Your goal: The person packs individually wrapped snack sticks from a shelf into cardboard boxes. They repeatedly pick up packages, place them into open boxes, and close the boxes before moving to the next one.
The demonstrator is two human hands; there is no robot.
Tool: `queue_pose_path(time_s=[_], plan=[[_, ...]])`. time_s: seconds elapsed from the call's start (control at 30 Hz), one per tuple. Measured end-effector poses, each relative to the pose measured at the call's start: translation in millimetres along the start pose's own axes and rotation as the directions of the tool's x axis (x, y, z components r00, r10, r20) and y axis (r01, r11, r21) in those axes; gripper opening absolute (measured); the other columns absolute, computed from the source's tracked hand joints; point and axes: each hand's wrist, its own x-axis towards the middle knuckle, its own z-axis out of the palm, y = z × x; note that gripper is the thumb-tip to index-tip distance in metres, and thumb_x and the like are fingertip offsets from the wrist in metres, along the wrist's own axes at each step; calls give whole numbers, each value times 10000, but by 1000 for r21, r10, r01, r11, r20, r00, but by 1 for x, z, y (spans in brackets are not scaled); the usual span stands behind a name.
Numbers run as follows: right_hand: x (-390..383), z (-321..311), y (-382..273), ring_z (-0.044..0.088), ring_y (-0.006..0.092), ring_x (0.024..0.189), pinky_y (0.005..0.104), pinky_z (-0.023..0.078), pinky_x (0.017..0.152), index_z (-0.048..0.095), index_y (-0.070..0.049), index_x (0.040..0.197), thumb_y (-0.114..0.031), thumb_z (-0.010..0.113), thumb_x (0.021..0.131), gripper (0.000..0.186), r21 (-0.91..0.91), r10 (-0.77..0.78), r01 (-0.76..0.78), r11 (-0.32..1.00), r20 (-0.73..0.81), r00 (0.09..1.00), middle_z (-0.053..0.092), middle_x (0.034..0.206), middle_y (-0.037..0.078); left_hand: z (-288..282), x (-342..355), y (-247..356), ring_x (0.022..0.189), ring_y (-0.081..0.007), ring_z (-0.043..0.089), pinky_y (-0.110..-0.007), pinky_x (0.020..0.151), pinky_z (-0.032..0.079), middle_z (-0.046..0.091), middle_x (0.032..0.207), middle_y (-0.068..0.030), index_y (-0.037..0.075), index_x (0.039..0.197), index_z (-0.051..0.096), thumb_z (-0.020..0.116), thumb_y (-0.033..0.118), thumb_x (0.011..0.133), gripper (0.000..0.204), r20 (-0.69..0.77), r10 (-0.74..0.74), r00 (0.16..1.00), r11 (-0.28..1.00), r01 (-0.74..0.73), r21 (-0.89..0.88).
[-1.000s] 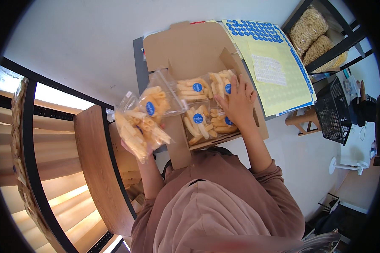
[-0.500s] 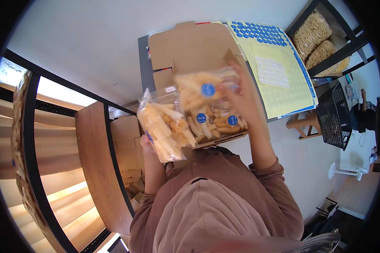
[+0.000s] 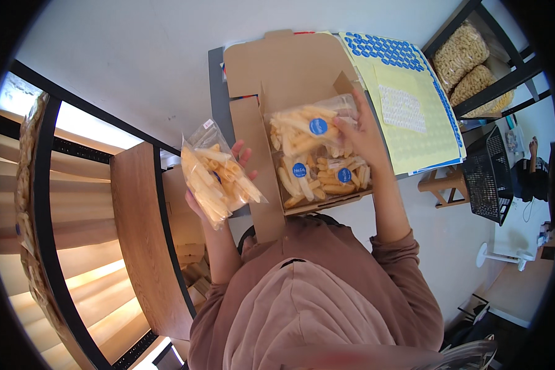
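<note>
A clear bag of pale yellow snack sticks [image 3: 209, 179] leans in my left hand [image 3: 243, 156], left of the box. Its fingers show past the bag's right edge, and the bag hides the palm. My right hand [image 3: 365, 139] grips the right end of a second snack bag [image 3: 302, 126] with a round blue sticker, at the far side of the open cardboard box [image 3: 248, 135]. Nearer me in the box lie two more stickered snack bags: one at left [image 3: 297, 185] and one at right [image 3: 338, 185].
Behind the box stands its raised cardboard lid [image 3: 290, 65]. Sheets of round blue stickers [image 3: 391, 55] lie to the right on the table. Large snack bags [image 3: 462, 55] fill a rack at far right; a black crate [image 3: 488, 176] rests below. A wooden panel [image 3: 145, 240] stands at left.
My left hand has moved left with its bag, away from the box. The bag in my right hand has come down into the box's far side.
</note>
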Motion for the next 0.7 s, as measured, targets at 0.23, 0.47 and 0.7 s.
queue_pose_path(time_s=[0.23, 0.47, 0.7], plan=[[39, -10, -6, 599, 173, 888, 292, 474, 790, 484, -12, 1252, -197, 654, 810, 508, -325, 134, 127, 937, 670, 730, 624, 1017, 125, -7, 3, -3, 1359, -398, 106, -596, 1034, 257, 71, 1469, -224, 196, 1437, 139, 636, 638, 675, 1011, 65, 10, 998, 987, 1, -163], [17, 29, -23, 425, 307, 1198, 408, 345, 986, 472, -65, 1271, -299, 624, 814, 536, -557, -142, 577, 597, 635, 760, 477, 1276, 180, 0, -5, 0, 1353, -401, 121, -598, 1028, 268, 98, 1462, -228, 198, 1435, 149, 630, 640, 681, 998, 10, 28, 1000, 997, -27, -77], [-69, 37, 5, 171, 407, 1348, 546, 168, 1069, 372, -91, 1349, -315, 537, 876, 549, -639, -126, 605, 476, 631, 765, 222, 1444, 215, 0, -12, 1, 1363, -391, 101, -605, 1031, 262, 90, 1470, -217, 179, 1411, 230, 676, 594, 667, 962, -40, 38, 998, 994, -42, -102]])
